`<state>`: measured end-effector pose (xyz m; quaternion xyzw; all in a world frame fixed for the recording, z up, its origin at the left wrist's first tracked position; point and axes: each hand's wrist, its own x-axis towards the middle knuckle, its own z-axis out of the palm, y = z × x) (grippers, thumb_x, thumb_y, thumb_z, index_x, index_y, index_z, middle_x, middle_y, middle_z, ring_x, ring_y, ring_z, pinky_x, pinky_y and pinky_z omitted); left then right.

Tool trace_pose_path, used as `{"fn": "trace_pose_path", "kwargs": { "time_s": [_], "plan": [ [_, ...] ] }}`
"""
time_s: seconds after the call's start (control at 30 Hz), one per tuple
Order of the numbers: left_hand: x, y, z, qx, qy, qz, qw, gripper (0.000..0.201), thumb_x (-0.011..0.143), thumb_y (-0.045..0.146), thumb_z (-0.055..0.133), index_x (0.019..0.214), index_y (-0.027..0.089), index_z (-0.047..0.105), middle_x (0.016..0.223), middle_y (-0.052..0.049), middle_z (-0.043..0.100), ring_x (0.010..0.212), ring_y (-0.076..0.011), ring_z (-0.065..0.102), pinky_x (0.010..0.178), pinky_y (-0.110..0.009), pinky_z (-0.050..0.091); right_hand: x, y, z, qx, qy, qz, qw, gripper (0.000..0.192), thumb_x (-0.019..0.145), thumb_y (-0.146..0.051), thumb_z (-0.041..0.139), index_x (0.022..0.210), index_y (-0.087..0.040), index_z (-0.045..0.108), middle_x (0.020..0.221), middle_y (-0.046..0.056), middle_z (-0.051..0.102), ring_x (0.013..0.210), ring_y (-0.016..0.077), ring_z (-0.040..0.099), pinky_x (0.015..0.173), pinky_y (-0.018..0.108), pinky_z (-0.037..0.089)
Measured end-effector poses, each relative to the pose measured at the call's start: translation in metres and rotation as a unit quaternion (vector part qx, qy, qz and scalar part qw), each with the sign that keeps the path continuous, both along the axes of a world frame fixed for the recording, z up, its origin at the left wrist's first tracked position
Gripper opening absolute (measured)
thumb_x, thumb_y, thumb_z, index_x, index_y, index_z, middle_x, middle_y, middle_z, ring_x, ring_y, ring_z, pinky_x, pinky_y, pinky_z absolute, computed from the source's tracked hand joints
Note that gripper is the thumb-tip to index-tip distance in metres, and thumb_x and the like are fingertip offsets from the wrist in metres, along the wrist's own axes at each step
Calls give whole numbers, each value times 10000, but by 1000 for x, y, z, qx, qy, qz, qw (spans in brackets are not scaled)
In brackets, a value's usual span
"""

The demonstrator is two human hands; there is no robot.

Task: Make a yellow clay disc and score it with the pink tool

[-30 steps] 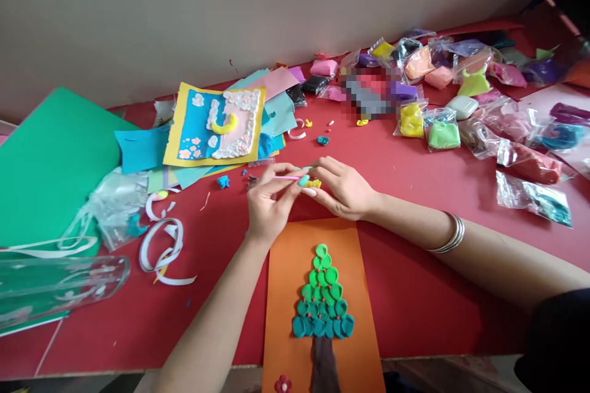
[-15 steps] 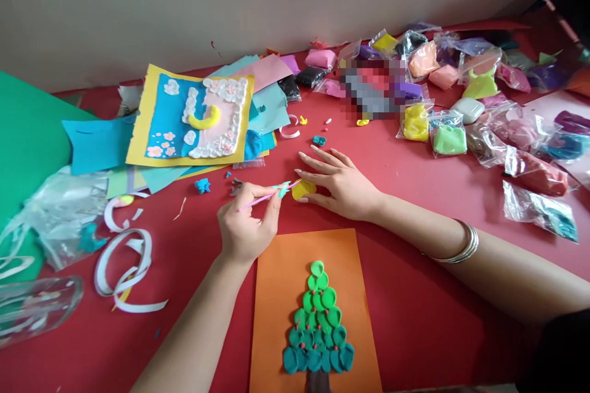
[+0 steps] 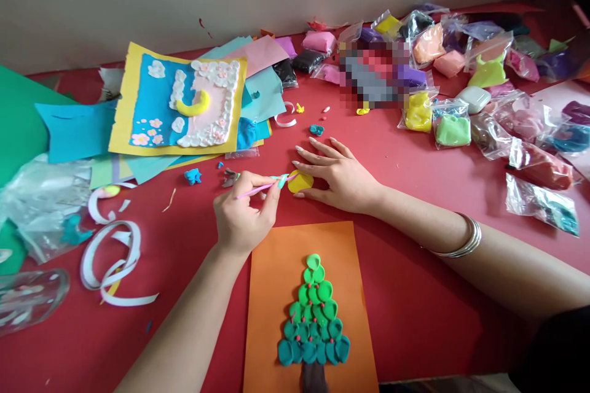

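Note:
My left hand (image 3: 242, 209) is closed in a pinch around a thin pink clay modelling tool (image 3: 252, 191). The tool's tip meets the upper left part of a flat yellow clay disc (image 3: 302, 182). Fingers spread, my right hand (image 3: 343, 179) lies flat on the red table, its thumb and index finger at the disc's right side. Nearer to me is an orange sheet (image 3: 267, 276) bearing a clay tree (image 3: 315, 316) of green and teal discs, small red dots and a dark trunk.
A yellow-bordered clay picture (image 3: 118, 116) lies over coloured paper at the back left. Curled white paper strips (image 3: 133, 245) are at left. Many bagged clays (image 3: 454, 130) fill the back right. Small teal (image 3: 316, 129) and blue (image 3: 193, 176) clay lumps lie beyond my hands.
The view has shifted slightly, so most of the table appears a little higher and further left. My left hand keeps the tool at the disc; my right hand stays spread beside it.

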<state>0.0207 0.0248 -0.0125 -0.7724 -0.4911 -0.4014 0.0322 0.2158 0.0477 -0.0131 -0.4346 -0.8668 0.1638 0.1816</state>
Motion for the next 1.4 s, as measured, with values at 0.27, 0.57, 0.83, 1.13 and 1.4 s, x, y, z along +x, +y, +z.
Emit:
{"fn": "trace_pose_path", "kwargs": {
  "time_s": [0.27, 0.57, 0.83, 1.13, 1.4],
  "plan": [
    [2, -1, 1, -1, 10, 6, 1000, 128, 811, 276, 593, 721, 186, 582, 626, 2, 676, 481, -99, 607, 465, -195, 450, 0, 0, -1, 10, 3, 4, 1000, 502, 859, -468, 557, 1290, -210, 560, 1422, 66, 444, 1382, 287, 303, 1143, 542, 190],
    [2, -1, 0, -7, 12, 19, 1000, 153, 806, 301, 590, 702, 189, 589, 626, -3, 681, 501, -106, 620, 467, -195, 457, 0, 0, -1, 14, 2, 4, 1000, 496, 860, -470, 555, 1286, -217, 564, 1420, 56, 448, 1378, 285, 313, 1145, 539, 195],
    [2, 0, 1, 19, 19, -5, 1000, 101, 805, 242, 604, 728, 183, 578, 630, 11, 677, 493, -94, 617, 462, -185, 438, 0, 0, -1, 12, 3, 3, 1000, 490, 859, -466, 557, 1282, -218, 567, 1421, 60, 448, 1378, 287, 313, 1144, 538, 194],
    [2, 0, 1, 37, 34, -25, 998, 72, 790, 192, 615, 743, 188, 561, 629, 27, 670, 502, -93, 615, 482, -187, 427, 0, 0, -1, 1, 0, -2, 1000, 474, 901, -467, 487, 1322, -254, 525, 1429, 35, 444, 1381, 273, 307, 1142, 528, 196],
    [0, 0, 1, 27, 61, -9, 998, 88, 798, 228, 591, 723, 195, 560, 622, 14, 672, 493, -111, 614, 478, -213, 423, -1, -1, 3, -9, -19, -8, 1000, 419, 909, -443, 479, 1261, -243, 589, 1437, 36, 428, 1387, 274, 295, 1151, 524, 183]
  ]
}}
